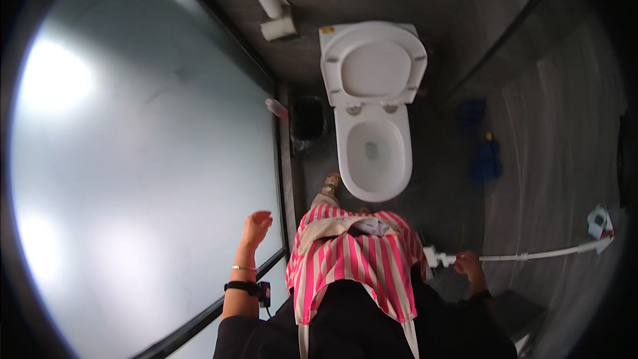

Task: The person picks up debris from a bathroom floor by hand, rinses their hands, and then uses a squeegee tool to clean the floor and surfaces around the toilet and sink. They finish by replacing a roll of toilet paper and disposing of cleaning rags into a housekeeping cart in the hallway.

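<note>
My left hand (257, 226) is raised in front of a frosted glass partition (149, 159), its fingers loosely curled with nothing seen in them. On the other side, my right hand (468, 265) is closed around a white pole (541, 255). The pole runs from a white jointed fitting beside my apron out towards the right wall. A pink-and-cream striped apron (354, 259) covers my front, its cream pocket gaping with pale cloth inside. Straight ahead stands a white toilet (377, 159) with its seat and lid raised and water in the bowl.
Left of the toilet is a black bin (307, 118) with a liner, near a bottle (276, 108) of pinkish liquid. Toilet paper rolls (273, 5) are on the far wall. Blurred blue items (486, 159) appear at the right wall. A pale blue-white object (599, 222) is farther right.
</note>
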Demonstrator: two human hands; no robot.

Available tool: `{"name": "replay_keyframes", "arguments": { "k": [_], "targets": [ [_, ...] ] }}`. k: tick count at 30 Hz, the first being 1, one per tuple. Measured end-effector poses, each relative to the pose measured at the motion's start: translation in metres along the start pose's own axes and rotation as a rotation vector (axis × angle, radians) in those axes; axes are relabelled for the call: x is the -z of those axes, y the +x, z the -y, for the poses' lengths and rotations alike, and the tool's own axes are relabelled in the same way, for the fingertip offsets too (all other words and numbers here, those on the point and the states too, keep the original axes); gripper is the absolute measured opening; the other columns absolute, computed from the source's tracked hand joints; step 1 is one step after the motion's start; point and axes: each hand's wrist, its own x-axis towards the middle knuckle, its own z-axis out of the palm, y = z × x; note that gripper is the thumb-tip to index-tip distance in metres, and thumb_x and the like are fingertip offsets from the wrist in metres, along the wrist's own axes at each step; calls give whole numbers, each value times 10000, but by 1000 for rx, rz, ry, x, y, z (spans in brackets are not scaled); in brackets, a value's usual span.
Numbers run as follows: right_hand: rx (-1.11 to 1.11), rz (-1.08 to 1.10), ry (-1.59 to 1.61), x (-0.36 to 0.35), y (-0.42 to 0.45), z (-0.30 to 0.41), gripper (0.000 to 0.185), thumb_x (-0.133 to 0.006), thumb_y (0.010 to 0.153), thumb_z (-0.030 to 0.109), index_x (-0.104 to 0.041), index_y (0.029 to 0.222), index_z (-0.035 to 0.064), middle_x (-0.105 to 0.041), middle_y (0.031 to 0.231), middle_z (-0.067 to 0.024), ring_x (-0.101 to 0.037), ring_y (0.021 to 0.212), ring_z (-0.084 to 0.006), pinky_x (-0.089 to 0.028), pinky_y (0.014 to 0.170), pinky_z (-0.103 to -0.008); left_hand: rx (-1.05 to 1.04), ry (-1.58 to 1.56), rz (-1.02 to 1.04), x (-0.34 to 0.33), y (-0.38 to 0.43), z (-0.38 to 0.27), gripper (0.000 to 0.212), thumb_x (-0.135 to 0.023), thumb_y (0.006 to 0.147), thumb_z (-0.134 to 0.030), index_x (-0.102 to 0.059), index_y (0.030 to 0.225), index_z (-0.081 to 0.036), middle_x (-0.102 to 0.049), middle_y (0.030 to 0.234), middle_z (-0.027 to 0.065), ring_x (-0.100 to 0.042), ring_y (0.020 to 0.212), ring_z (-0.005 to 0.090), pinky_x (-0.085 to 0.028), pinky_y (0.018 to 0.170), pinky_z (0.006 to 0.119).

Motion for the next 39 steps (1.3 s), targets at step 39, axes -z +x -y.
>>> {"name": "replay_keyframes", "arguments": {
  "k": [39],
  "targets": [
    [-501, -536, 433, -325, -161, 42, 187, -553, 785, 69, -500, 954, 7, -590, 722, -120, -596, 538, -208, -514, 474, -334, -719, 163, -644, 43, 653, -412, 966, -802, 449, -418, -332, 1154, 48, -437, 1111, 219, -413, 1061, 359, -366, 891, 392]
  ]
}}
